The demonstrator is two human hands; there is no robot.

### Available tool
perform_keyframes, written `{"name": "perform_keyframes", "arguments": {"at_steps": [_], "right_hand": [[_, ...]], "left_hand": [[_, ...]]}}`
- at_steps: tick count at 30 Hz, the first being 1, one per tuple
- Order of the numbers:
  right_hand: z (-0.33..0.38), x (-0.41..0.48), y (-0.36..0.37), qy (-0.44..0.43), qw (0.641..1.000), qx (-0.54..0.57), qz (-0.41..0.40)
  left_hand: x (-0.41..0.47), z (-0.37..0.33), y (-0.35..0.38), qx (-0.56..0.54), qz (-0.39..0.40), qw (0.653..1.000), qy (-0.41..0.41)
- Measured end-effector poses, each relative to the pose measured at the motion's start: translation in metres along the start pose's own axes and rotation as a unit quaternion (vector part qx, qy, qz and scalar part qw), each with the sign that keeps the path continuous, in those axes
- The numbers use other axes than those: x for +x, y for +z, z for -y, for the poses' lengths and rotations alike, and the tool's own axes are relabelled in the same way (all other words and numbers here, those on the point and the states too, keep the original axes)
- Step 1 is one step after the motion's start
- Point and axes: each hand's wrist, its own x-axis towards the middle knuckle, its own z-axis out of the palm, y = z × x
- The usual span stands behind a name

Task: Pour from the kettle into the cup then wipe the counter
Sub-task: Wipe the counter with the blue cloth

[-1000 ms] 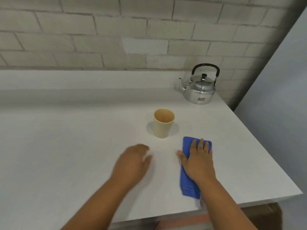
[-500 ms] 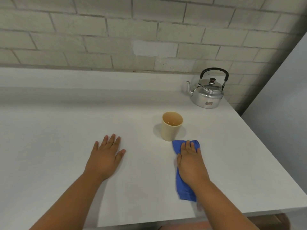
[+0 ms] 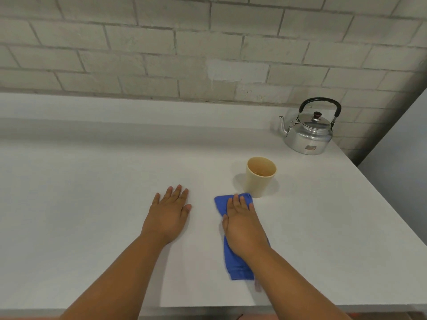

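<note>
the right hand (image 3: 245,225) lies flat, fingers stretched out, palm down on a folded blue cloth (image 3: 235,259), pressing it to the white counter (image 3: 92,204). it grips nothing; the cloth is only held under the palm. the cloth runs lengthwise toward the person, its far end showing past the fingertips and its near end sticking out beside the wrist. the far corner of the cloth sits just beside the base of the cup (image 3: 260,177), close enough that touching or not cannot be told.

the left hand (image 3: 169,214) rests open and flat on the bare counter, fingers together, holding nothing, a little apart from the cloth.

the cup is beige, upright, with some liquid low inside. the kettle (image 3: 309,132) stands upright at the far right corner of the counter, against the brick wall (image 3: 184,47), lid on, black handle raised, spout pointing left. it is well apart from both hands and clear of the cup. a plain grey panel (image 3: 402,172) borders the counter on the right.
</note>
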Motion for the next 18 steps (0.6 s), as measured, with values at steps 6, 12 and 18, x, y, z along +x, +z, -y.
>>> {"name": "perform_keyframes", "arguments": {"at_steps": [6, 12, 18], "right_hand": [[-0.017, -0.012, -0.001, -0.009, 0.972, 0.233, -0.006], [0.019, 0.000, -0.004, -0.031, 0.987, 0.156, -0.003], [0.004, -0.018, 0.016, -0.083, 0.996, 0.013, -0.006]], "left_hand": [[0.000, 0.002, 0.000, -0.024, -0.015, 1.000, 0.004], [0.000, 0.003, 0.002, -0.022, -0.019, 1.000, 0.007], [0.000, 0.004, 0.003, -0.015, -0.020, 1.000, 0.004]]}}
